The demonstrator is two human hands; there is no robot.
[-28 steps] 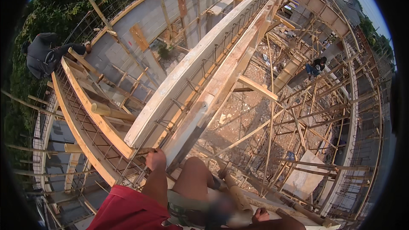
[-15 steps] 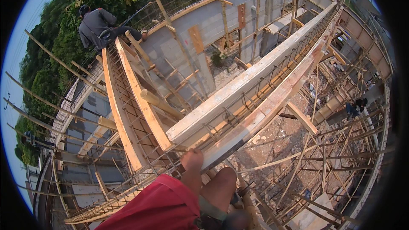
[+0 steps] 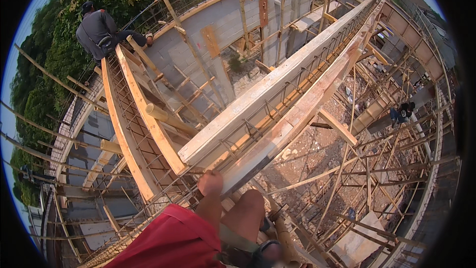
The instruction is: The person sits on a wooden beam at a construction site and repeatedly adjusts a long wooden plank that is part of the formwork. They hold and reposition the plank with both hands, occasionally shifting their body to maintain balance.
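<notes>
Steel cage [image 3: 271, 111] looks stiff, best gripped mid-length; the left hand [image 3: 210, 183] is curled at its near end, hold unclear; right hand unseen.

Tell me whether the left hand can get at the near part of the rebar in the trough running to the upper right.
Probably yes: the left hand is at the near end of the trough, whose top is open, and nothing seems to cover the near rebar.
</notes>
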